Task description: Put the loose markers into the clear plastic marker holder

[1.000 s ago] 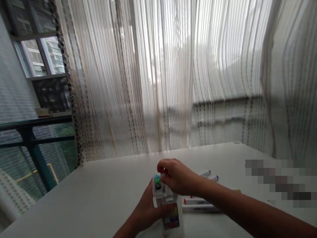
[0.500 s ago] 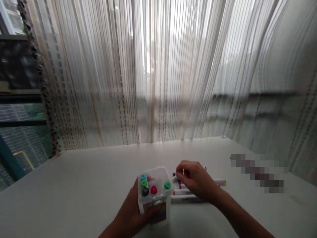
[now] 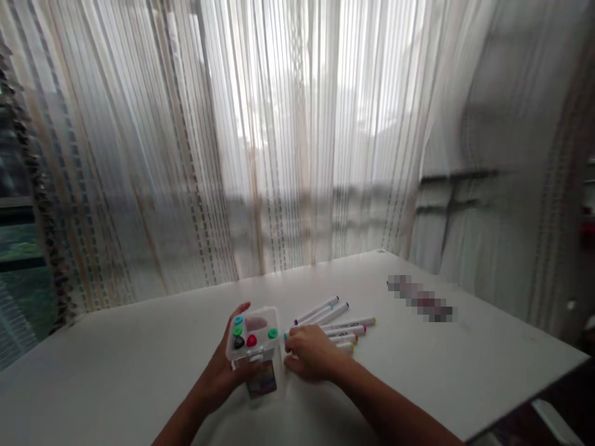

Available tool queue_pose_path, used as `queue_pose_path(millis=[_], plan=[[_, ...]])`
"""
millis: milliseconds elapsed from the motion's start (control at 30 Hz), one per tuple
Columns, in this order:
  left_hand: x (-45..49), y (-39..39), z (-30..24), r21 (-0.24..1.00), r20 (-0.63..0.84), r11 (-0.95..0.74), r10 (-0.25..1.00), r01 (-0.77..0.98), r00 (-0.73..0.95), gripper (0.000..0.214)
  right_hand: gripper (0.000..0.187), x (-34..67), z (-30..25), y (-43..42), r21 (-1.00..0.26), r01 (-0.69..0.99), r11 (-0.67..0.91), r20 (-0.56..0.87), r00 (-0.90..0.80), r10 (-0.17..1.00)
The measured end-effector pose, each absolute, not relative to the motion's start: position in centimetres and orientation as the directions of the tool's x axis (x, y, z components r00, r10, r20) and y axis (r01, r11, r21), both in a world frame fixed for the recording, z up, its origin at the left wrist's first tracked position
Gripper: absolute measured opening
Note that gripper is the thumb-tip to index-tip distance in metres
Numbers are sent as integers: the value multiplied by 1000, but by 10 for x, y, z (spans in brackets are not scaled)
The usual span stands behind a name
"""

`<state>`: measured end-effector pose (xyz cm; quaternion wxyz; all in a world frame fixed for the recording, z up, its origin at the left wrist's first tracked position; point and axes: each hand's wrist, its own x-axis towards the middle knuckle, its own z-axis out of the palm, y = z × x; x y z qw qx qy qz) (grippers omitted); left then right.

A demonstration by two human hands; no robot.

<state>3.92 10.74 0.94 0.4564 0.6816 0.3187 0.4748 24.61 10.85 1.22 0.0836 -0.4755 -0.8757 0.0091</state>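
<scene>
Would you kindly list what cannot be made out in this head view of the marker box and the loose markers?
- Right hand: whether it grips a marker; its own fingers cover the near ends of the loose markers.
- Marker box: its label is too blurred to read; the left hand wraps its far side.
- Pixelated patch on the table: whatever lies there is masked.

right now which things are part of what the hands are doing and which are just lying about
In hand:
- clear plastic marker box, gripped by left hand
- coloured marker caps standing in it
- loose white markers on the table, right hand resting on the nearest ones

Lying about:
- white table
- sheer striped curtain
- blurred patch, unreadable
</scene>
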Motion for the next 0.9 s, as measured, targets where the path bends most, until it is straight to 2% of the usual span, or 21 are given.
queue_pose_path(millis=[67, 167, 233, 400, 567, 733, 900], plan=[[44, 110, 6, 923, 370, -385, 876, -15, 308, 91, 22, 239, 12, 110, -51, 848, 527, 131, -518, 845], [44, 114, -7, 884, 402, -443, 884, 150, 239, 73, 23, 227, 12, 118, -11, 886, 463, 133, -458, 879], [38, 116, -17, 849, 425, -462, 885, 255, 190, 69, 23, 220, 12, 123, 7, 904, 427, 127, -425, 896], [16, 122, -26, 778, 477, -489, 868, 394, 136, 67, 24, 215, 3, 128, -33, 910, 413, 162, -403, 901], [9, 122, -10, 734, 454, -508, 861, 451, 231, 54, 24, 226, -1, 121, -53, 882, 467, 167, -454, 875], [11, 121, -6, 718, 509, -539, 838, 440, 197, 53, 24, 228, 4, 120, -62, 883, 465, 147, -452, 880], [7, 126, -7, 751, 417, -489, 872, 443, 255, 48, 23, 229, 4, 120, -79, 885, 459, 146, -446, 883]])
